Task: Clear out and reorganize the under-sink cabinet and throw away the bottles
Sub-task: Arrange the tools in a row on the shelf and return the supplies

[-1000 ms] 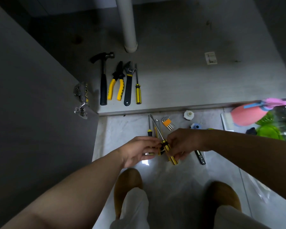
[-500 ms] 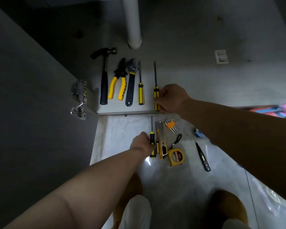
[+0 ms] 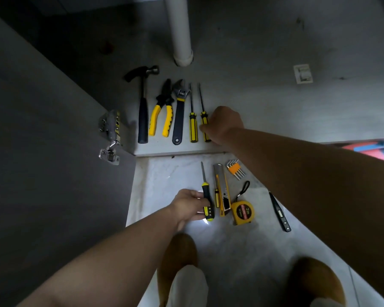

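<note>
On the cabinet floor (image 3: 264,111) lie a hammer (image 3: 143,107), yellow pliers (image 3: 161,111), a wrench (image 3: 179,111) and two yellow-black screwdrivers side by side. My right hand (image 3: 224,125) pinches the handle of the right one (image 3: 204,120), next to the other screwdriver (image 3: 192,125). On the tile in front, my left hand (image 3: 187,206) grips the black handle of a short screwdriver (image 3: 207,196). Beside it lie a small screwdriver (image 3: 216,196), a utility knife (image 3: 222,189), a tape measure (image 3: 242,212), hex keys (image 3: 235,168) and a black tester pen (image 3: 279,211).
A white drain pipe (image 3: 179,29) stands at the cabinet's back. The open cabinet door (image 3: 42,162) with its hinge (image 3: 111,136) fills the left. A pink spray bottle (image 3: 372,149) shows at the right edge. A white sticker (image 3: 303,73) lies on the cabinet floor. My knees and slippers are below.
My right hand carried a screwdriver from the tile into the cabinet and has slid it left beside the other one. My left hand moved onto the short screwdriver.
</note>
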`<state>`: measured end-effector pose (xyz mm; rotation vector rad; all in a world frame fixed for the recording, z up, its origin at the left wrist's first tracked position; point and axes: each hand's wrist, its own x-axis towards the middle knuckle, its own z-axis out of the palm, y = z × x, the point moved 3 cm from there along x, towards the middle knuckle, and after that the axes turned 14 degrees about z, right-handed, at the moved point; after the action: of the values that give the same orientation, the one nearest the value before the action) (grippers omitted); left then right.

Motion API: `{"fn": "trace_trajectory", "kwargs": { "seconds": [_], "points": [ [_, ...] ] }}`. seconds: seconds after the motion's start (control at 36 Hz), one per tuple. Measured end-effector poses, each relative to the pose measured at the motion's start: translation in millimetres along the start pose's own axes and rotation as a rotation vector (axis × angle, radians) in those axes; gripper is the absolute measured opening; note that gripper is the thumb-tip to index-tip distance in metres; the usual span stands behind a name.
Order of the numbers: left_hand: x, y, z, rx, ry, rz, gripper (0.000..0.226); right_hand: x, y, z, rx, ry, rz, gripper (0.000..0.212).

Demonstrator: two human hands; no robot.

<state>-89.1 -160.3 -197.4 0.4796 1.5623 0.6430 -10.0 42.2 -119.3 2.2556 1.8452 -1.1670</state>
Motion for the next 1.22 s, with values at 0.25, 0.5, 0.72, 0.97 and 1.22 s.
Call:
{"fn": "trace_trajectory", "kwargs": {
  "seconds": [0.25, 0.5, 0.72, 0.97, 1.22],
  "points": [
    [-19.0, 2.2, 2.1, -0.208, -0.196, -0.055, 0.024, -44.0, 25.0, -22.0, 0.061, 0.067, -0.193, 0.019],
    [-27.0, 14.5, 16.8, -0.400, -0.249, -0.057, 0.030, -91.0, 132.0, 10.8, -0.257, -0.516, -0.088, 0.046],
    [-29.3, 19.5, 25.4, -0.374, -0.250, -0.017, 0.024, -102.6, 142.6, 21.7, -0.073, -0.347, -0.171, 0.028],
    [-7.5, 12.9, 16.2, 0.000, 0.079, 0.054, 0.022, -105.2, 135.8, -25.2, 0.185, -0.615, -0.172, 0.018],
    [12.2, 22.3, 29.2, 0.485, 0.085, 0.083, 0.014, -55.1, 84.8, -58.7, 0.343, -0.168, -0.154, 0.016]
  ]
}}
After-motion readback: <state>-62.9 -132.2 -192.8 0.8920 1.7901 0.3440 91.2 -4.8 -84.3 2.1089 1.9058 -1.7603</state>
